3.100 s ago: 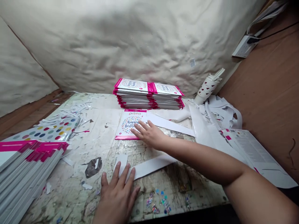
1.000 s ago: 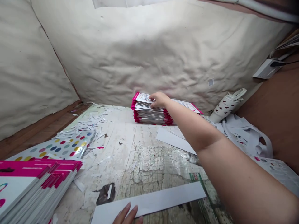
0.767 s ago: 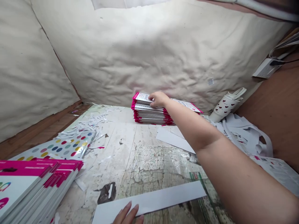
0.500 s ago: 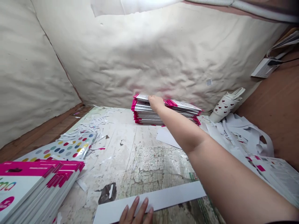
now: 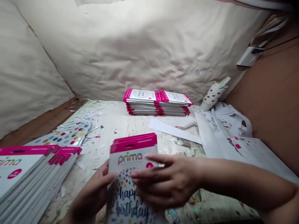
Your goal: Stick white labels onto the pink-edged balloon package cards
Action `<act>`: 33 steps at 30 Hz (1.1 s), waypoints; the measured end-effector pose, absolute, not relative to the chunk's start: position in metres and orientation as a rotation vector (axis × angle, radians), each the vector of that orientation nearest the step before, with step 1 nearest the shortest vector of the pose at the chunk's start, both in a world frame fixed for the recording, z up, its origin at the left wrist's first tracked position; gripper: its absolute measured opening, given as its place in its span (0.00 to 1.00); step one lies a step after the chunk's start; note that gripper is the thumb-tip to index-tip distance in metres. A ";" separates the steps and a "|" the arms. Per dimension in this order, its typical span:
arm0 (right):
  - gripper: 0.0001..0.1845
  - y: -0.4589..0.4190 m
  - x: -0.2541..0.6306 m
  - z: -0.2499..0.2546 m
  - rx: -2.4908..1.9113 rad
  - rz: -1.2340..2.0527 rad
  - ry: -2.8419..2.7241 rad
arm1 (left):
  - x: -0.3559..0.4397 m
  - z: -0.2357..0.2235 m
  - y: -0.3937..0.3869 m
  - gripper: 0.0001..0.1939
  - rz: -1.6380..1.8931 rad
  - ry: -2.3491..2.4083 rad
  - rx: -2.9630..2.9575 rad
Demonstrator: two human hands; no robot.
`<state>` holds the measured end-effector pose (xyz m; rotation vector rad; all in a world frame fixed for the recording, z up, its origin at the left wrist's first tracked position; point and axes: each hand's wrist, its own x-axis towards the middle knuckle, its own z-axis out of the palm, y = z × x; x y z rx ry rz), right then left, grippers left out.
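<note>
A small stack of "prima" happy birthday packets [image 5: 130, 186] with pink tops is held upright in front of me, low in the middle of the view. My left hand [image 5: 95, 189] grips its left edge, thumb over the front. Across the packets' face from the right lies my right hand [image 5: 170, 182], its fingers closed on the right side; part of it is blurred. To the left, a thick fanned row of the same packets [image 5: 25, 174] rests on the table. Against the back wall are two side-by-side piles of packets [image 5: 157, 107].
A white paper strip [image 5: 174, 130] lies on the worn table behind my right hand. Curled paper offcuts [image 5: 231, 116] and a heart-patterned tumbler [image 5: 213, 96] stand at the back right. Paper shreds and a dotted sheet [image 5: 67, 137] cover the left. A power socket box [image 5: 249, 56] hangs right.
My right hand has drawn back from the far piles to the packets now held in front. My left hand has left the near paper strip and grips the packets. The view has shifted.
</note>
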<state>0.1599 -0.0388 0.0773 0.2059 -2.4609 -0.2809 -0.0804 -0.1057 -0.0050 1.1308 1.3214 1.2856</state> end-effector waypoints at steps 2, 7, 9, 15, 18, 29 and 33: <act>0.18 -0.054 0.193 0.060 -0.250 0.148 -2.278 | -0.055 0.004 -0.104 0.25 1.264 1.164 0.952; 0.29 -0.091 0.248 0.030 -0.621 1.207 -1.619 | 0.021 0.015 -0.132 0.12 1.464 1.159 1.053; 0.22 -0.108 0.255 0.021 -0.640 1.237 -1.532 | 0.038 0.016 -0.141 0.11 1.479 1.116 1.229; 0.33 -0.125 0.251 -0.002 -0.686 1.034 -1.414 | 0.057 0.013 -0.136 0.45 1.532 0.847 1.563; 0.33 -0.119 0.248 -0.007 -0.729 0.959 -1.415 | 0.062 0.010 -0.131 0.48 1.547 0.828 1.572; 0.24 -0.107 0.252 -0.014 -0.754 1.022 -1.494 | 0.054 -0.007 -0.120 0.10 1.277 0.890 1.587; 0.13 -0.112 0.260 -0.030 -0.922 1.044 -1.624 | 0.056 -0.005 -0.114 0.09 1.221 1.046 1.424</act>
